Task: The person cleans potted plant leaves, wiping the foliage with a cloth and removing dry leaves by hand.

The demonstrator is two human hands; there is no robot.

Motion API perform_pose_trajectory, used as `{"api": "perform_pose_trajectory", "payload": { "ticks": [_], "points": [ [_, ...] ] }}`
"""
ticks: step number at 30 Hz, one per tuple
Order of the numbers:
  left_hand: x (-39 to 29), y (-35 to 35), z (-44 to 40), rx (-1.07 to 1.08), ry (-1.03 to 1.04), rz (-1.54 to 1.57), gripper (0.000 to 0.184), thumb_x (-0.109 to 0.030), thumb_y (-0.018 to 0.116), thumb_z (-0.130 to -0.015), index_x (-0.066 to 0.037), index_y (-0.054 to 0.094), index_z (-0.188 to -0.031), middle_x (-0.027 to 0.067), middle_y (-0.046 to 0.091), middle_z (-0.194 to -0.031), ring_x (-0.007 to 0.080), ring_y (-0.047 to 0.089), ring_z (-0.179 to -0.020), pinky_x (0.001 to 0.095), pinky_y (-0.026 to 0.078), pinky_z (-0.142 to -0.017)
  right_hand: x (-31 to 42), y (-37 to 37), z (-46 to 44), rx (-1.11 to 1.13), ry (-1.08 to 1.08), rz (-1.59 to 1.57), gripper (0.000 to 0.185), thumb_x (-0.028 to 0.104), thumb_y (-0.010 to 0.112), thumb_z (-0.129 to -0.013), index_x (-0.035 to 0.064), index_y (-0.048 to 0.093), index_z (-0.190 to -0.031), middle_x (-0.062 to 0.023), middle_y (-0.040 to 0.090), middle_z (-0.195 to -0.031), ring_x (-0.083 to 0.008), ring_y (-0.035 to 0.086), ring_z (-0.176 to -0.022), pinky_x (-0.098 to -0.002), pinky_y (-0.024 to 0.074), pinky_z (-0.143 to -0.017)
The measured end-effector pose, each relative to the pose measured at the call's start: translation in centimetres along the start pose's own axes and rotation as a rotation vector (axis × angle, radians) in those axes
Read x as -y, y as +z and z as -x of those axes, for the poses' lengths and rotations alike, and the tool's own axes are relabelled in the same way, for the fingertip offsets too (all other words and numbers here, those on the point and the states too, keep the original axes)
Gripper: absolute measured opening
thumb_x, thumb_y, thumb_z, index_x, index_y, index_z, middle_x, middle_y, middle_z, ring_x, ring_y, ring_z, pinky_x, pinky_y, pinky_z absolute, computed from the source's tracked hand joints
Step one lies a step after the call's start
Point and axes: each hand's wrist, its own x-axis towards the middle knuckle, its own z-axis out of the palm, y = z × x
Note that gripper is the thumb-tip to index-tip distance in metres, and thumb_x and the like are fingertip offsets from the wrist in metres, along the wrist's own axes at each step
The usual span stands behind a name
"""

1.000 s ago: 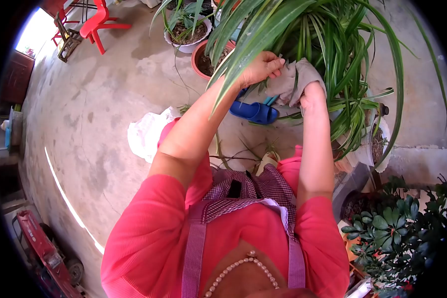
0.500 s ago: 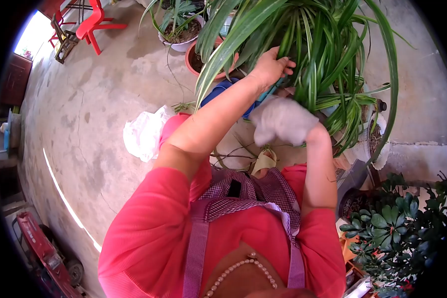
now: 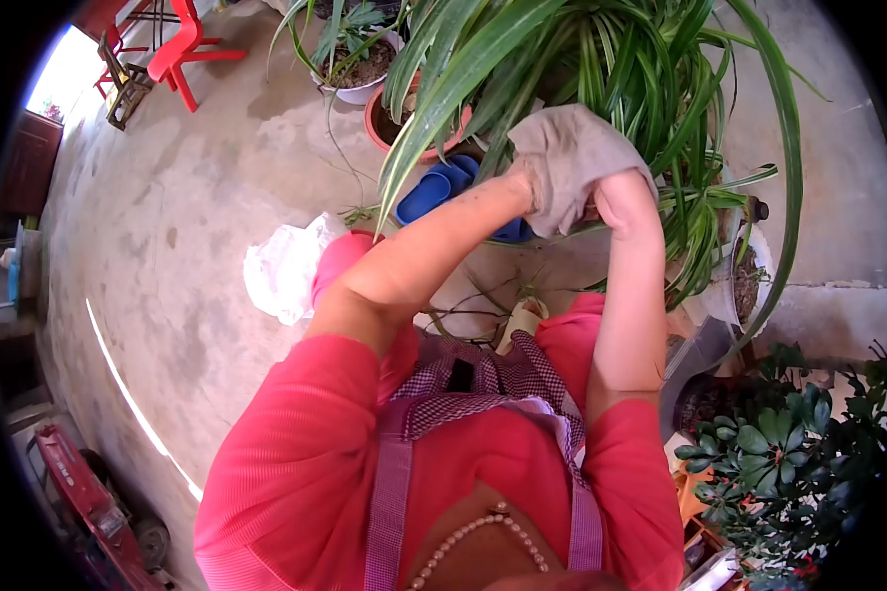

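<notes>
A grey-beige cloth (image 3: 574, 158) is bunched over both hands, in front of the long striped leaves of a large plant (image 3: 621, 89). My right hand (image 3: 621, 202) grips the cloth from its right side, with its fingers mostly covered. Only the wrist end of my left hand (image 3: 526, 187) shows at the cloth's left edge; its fingers are hidden beneath the fabric. Long leaves hang down to the left of the hands and behind them.
Blue slippers (image 3: 439, 187) lie on the floor below a terracotta pot (image 3: 379, 126). A white pot (image 3: 360, 94) stands behind. A white plastic bag (image 3: 288, 268) lies left of my knee. A dark-leaved plant (image 3: 774, 443) is at lower right, a red chair (image 3: 179, 49) at upper left.
My left hand has come off the leaves and down to the cloth, which now covers its fingers. The cloth, seen lower over my right hand half a second ago, has moved up.
</notes>
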Motion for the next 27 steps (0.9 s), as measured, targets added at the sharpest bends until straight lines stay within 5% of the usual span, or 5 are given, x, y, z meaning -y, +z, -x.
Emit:
{"api": "perform_pose_trajectory", "payload": {
  "ticks": [2, 6, 10, 20, 27],
  "points": [
    [1.4, -2.1, -0.7, 0.196, -0.023, -0.06, 0.039, -0.038, 0.052, -0.067, -0.009, 0.057, -0.093, 0.0137, 0.054, -0.102, 0.0282, 0.049, -0.098, 0.0355, 0.035, -0.086, -0.3, 0.1, -1.5, 0.003, 0.017, -0.006, 0.03, 0.02, 0.048, -0.084, 0.0006, 0.048, -0.107, -0.006, 0.052, -0.105, -0.0129, 0.048, -0.096, -0.0257, 0.0374, -0.084],
    [4.0, -1.3, 0.9, 0.326, 0.055, 0.07, 0.044, -0.033, 0.058, -0.064, -0.011, 0.053, -0.101, 0.0151, 0.05, -0.108, 0.0272, 0.047, -0.1, 0.0357, 0.036, -0.085, 0.5, 1.7, -2.5, -0.03, -0.053, 0.091, 0.022, 0.023, 0.052, -0.08, 0.0045, 0.053, -0.092, -0.0037, 0.055, -0.087, -0.0109, 0.051, -0.077, -0.025, 0.0436, -0.067],
    [2.7, -5.7, 0.5, 0.713, -0.339, 0.113, 0.022, -0.021, 0.05, -0.069, -0.005, 0.059, -0.082, 0.0168, 0.059, -0.079, 0.0324, 0.056, -0.074, 0.0375, 0.044, -0.067, -1.3, -0.8, -4.4, -0.026, -0.076, 0.115, 0.025, 0.02, 0.052, -0.079, 0.0051, 0.051, -0.099, -0.0044, 0.054, -0.091, -0.0122, 0.052, -0.081, -0.0245, 0.0433, -0.069],
    [3.3, -8.5, -0.8, -0.199, -0.682, 0.315, 0.026, -0.015, 0.055, -0.073, 0.0, 0.056, -0.094, 0.0155, 0.059, -0.074, 0.0278, 0.056, -0.068, 0.0345, 0.044, -0.063, -3.2, -1.6, -5.8, -0.252, -0.127, 0.132, 0.025, 0.021, 0.048, -0.081, 0.0052, 0.05, -0.1, -0.0054, 0.053, -0.095, -0.0126, 0.05, -0.085, -0.0268, 0.0429, -0.072],
    [3.0, -8.0, -1.3, -0.364, -0.661, 0.073, 0.027, -0.022, 0.06, -0.072, -0.001, 0.056, -0.088, 0.0132, 0.053, -0.076, 0.0271, 0.052, -0.072, 0.0354, 0.042, -0.065, 0.3, 1.8, -4.0, -0.142, -0.026, 0.465, 0.023, 0.026, 0.052, -0.074, 0.0043, 0.051, -0.082, -0.011, 0.052, -0.06, -0.0219, 0.047, -0.037, -0.0318, 0.0354, -0.03]
  ]
}}
